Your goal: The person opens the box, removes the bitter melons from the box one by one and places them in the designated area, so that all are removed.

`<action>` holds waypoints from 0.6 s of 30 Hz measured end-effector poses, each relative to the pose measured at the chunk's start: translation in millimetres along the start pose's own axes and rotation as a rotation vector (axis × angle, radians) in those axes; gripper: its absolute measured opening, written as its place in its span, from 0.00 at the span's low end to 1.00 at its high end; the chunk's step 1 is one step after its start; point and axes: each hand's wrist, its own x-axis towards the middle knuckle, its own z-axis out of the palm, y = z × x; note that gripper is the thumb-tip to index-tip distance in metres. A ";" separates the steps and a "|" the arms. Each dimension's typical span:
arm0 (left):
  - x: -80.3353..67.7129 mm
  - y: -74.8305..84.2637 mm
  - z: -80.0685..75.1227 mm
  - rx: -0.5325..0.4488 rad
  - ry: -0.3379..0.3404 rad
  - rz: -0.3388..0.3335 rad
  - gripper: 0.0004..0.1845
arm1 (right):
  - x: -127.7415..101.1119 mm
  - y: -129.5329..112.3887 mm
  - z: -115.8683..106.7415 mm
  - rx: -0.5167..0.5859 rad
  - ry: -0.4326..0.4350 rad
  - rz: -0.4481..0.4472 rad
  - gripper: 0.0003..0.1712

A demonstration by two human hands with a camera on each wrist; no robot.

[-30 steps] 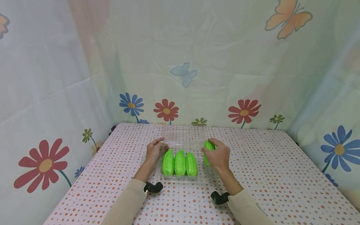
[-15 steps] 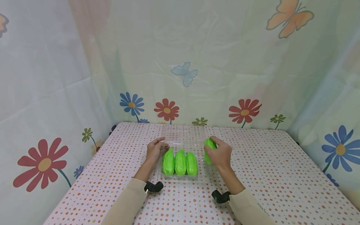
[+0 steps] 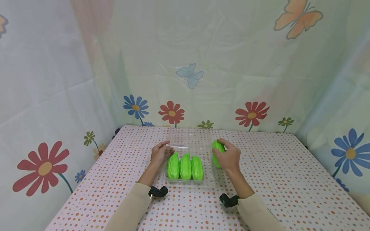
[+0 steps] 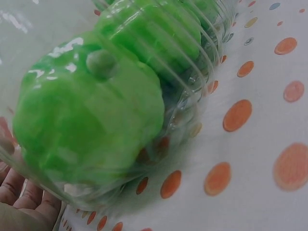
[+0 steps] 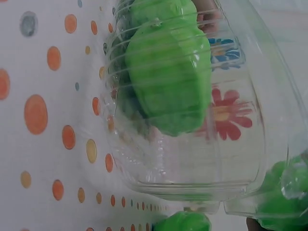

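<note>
A clear plastic clamshell tray (image 3: 208, 181) lies on the dotted table with its lid (image 3: 190, 136) folded back. Three green ridged gourds (image 3: 185, 166) lie side by side in its left part. My right hand (image 3: 228, 158) grips a fourth green gourd (image 3: 217, 150) at the tray's right side. My left hand (image 3: 160, 153) rests against the tray's left rim, fingers relaxed. The left wrist view shows the nearest gourd (image 4: 91, 125) through the tray wall, with fingers (image 4: 19, 202) at the lower left. In the right wrist view a gourd (image 5: 168, 82) sits inside the tray (image 5: 192, 173).
The table (image 3: 289, 179) has a polka-dot cloth. Flowered curtain walls (image 3: 72, 89) close in the left, back and right sides. Black wrist cameras (image 3: 157, 191) sit on both forearms.
My right hand with the fourth gourd has shifted slightly right and up beside the tray. The left hand and the three gourds have stayed put.
</note>
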 end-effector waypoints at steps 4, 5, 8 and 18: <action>0.7 -0.5 0.9 0.005 0.014 0.003 0.23 | 1.5 2.3 -0.8 0.009 -0.006 0.018 0.26; 0.9 -0.7 1.2 0.007 0.018 0.004 0.24 | 1.9 3.0 -1.2 0.013 -0.006 0.020 0.26; 1.6 -1.3 1.2 0.009 0.022 0.004 0.24 | 2.6 4.6 -2.8 0.025 -0.004 0.029 0.25; 1.0 -1.8 -0.6 0.007 0.003 0.005 0.24 | 5.2 11.0 -5.4 0.025 -0.006 0.061 0.23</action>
